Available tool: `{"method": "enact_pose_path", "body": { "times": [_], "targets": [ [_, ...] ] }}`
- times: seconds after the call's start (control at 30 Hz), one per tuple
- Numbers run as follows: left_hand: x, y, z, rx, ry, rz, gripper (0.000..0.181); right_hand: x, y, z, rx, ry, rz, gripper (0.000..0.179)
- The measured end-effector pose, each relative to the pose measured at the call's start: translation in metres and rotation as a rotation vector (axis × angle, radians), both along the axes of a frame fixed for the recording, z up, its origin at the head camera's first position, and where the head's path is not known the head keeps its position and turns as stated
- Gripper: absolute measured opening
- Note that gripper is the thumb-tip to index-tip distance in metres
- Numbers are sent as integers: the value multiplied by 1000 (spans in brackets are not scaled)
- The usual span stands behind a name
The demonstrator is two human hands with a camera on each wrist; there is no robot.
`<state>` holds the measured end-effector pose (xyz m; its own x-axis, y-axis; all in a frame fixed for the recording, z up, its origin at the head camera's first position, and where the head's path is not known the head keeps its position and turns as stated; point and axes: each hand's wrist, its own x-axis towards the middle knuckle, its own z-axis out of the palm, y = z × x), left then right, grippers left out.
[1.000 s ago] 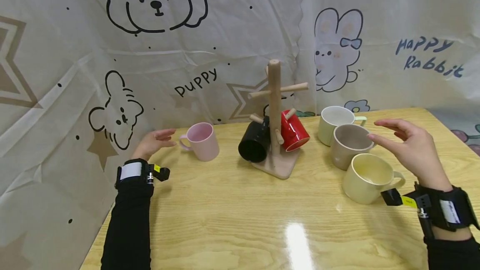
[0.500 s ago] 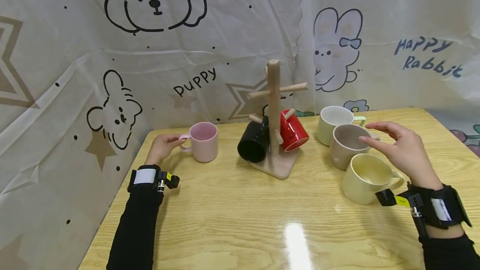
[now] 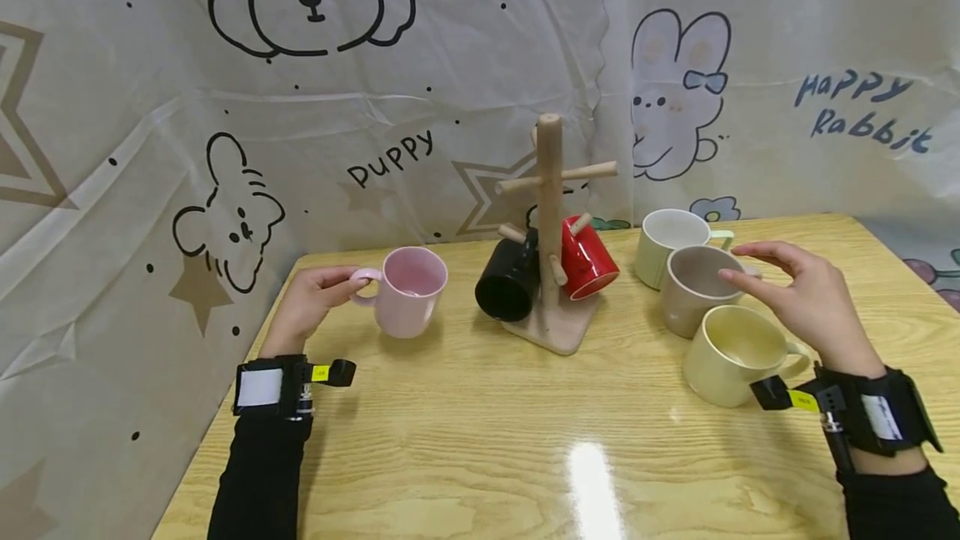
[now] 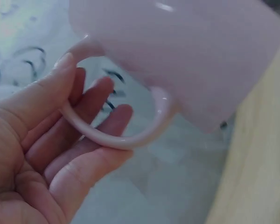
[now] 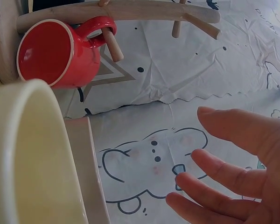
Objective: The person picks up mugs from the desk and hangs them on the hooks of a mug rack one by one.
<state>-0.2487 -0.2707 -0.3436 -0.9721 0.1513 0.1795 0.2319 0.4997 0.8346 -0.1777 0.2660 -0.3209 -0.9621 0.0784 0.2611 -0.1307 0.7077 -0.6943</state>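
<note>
My left hand (image 3: 303, 307) pinches the handle of a pink mug (image 3: 408, 300) between thumb and fingers. The mug looks lifted just off the table and tips a little. In the left wrist view, the thumb lies on the upper part of the handle (image 4: 107, 140), while other fingers extend behind and below it. My right hand (image 3: 813, 302), thumb and fingers apart and holding nothing, hovers by the handle side of a taupe mug (image 3: 690, 302). A yellow mug (image 3: 716, 369) stands in front of that one, and a pale green mug (image 3: 656, 257) behind it.
A wooden mug tree (image 3: 550, 215) stands at the middle back of the table. From its lower pegs hang a black mug (image 3: 502, 286) and a red mug (image 3: 587, 265); the upper pegs stick out bare. A printed curtain (image 3: 352, 115) borders the table at the back and left.
My left hand has moved right to the pink mug, taken its handle and raised it slightly, bringing it nearer. The right hand has shifted a little left toward the taupe mug, then stayed there.
</note>
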Motion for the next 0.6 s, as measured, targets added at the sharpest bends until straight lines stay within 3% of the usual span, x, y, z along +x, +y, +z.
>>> {"method": "enact_pose_path", "body": {
  "times": [0.3, 0.6],
  "targets": [
    [36, 38, 14, 120, -66, -183, 36, 0, -4, 0, 10, 18, 12, 54],
    [53, 92, 24, 212, -109, -233, 34, 2, -5, 1, 5, -1, 16, 54]
  ]
}}
